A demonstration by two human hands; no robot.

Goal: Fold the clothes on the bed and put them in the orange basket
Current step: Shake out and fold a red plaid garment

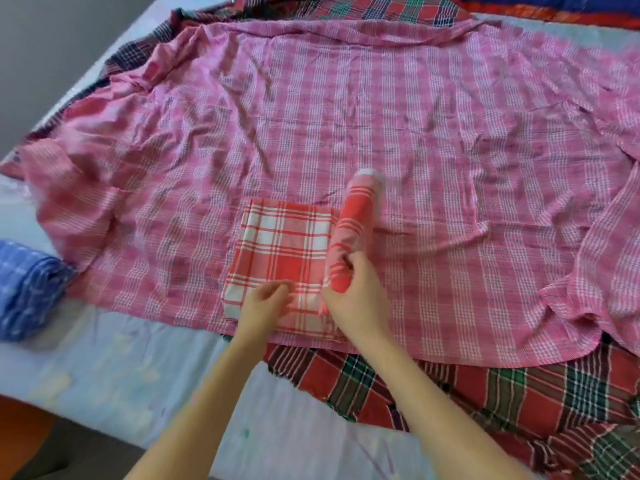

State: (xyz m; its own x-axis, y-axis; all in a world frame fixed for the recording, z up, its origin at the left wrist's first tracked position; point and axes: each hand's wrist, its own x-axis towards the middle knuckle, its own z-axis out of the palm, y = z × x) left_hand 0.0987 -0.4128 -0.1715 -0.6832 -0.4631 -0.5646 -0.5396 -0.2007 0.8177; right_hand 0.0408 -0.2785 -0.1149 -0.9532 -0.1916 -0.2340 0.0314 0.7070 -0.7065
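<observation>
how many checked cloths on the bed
4: pink shirt spread across the middle; red-white cloth atop it; red-green cloth beneath; blue cloth at left edge. More may be hidden.

One head-worn wide-angle camera looked forward and down from the near edge of the bed [104,368], close above the spread pink shirt [415,116].

Both arms are bare. The left forearm [207,393] comes in from 6 o'clock and points toward 1 o'clock. The right forearm [415,382] comes in from 5 o'clock and slants toward 11. The left hand [266,303] sits palm down, just at 9 o'clock of the right hand [353,296]. Its fingers are loosely curled, but it's too blurry to say if they pinch anything. The right hand's fingers wrap round the rolled edge of the red-and-white checked cloth [277,244], knuckles up.
</observation>
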